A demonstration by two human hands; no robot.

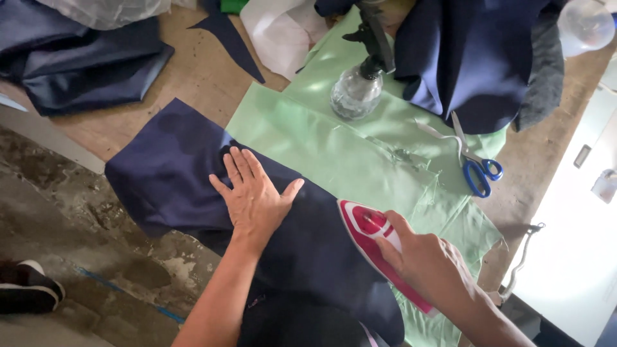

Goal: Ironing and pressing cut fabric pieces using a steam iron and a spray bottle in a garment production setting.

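Observation:
A navy blue fabric piece lies on a light green cloth spread over the wooden table. My left hand rests flat on the navy fabric, fingers spread, pressing it down. My right hand grips the handle of a red and white iron, whose tip points toward the left hand and sits on the navy fabric's edge.
A clear glass spray bottle stands on the green cloth. Blue-handled scissors lie to the right. More navy garments are piled at the back right and back left. A white machine surface is at the right.

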